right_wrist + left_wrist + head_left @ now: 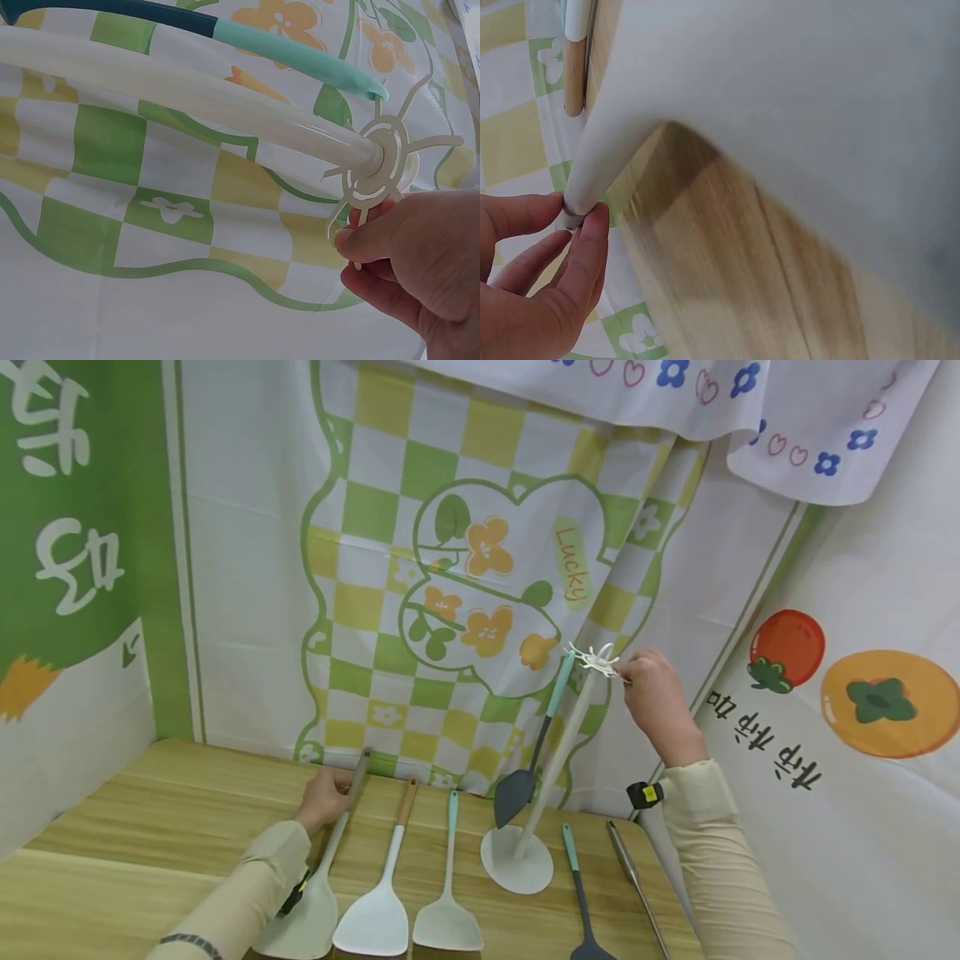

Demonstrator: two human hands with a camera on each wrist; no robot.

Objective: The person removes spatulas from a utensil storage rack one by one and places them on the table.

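Observation:
My left hand [324,797] pinches the handle of a pale grey spatula [307,914] at the left of the table. In the left wrist view, thumb and fingers meet on that handle, and the broad blade fills much of the picture. With thumb and fingers my right hand [420,259] grips one hook of the white hook ring [375,161] on top of the utensil stand [558,752]. From another hook hangs a dark grey spatula [516,795] with a mint handle. The stand's round base [517,875] rests on the table.
Between my left hand and the stand lie a white spatula [375,918] with a wooden handle and a mint-handled beige spatula [448,922]. Right of the stand lie another dark spatula [581,897] and a metal-handled utensil [633,877]. A checked cloth [450,460] hangs behind the wooden table [187,810].

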